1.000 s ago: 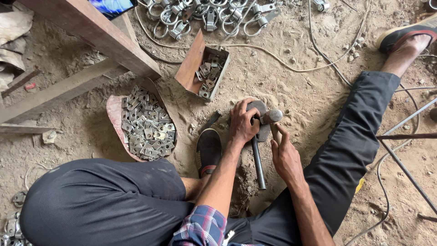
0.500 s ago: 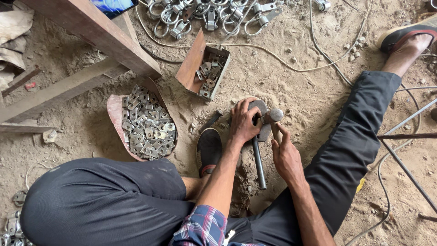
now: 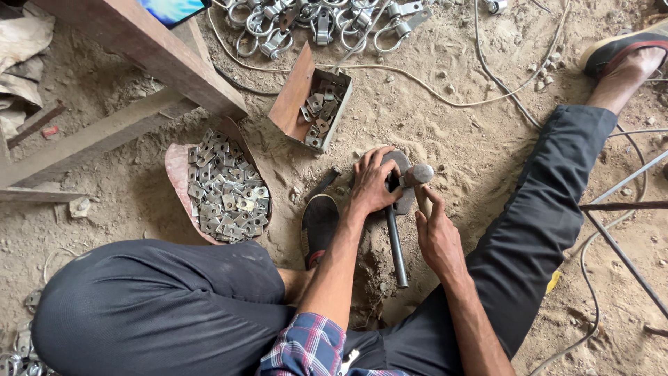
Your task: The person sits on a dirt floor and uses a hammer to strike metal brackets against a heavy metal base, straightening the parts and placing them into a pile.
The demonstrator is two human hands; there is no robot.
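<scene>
Left hand (image 3: 374, 182) presses the hammer (image 3: 398, 230) (box (image 3: 296, 94) of plates behind).

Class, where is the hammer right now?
In the head view, the hammer lies on the sandy ground at centre, between the left hand and right hand.

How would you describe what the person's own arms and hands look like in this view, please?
Both forearms are bare. The left hand and right hand wear no gloves, and no rings or watch can be seen. A plaid sleeve in blue, red and white covers the left upper arm, ending near the elbow. The right arm shows no sleeve within the frame.
</scene>
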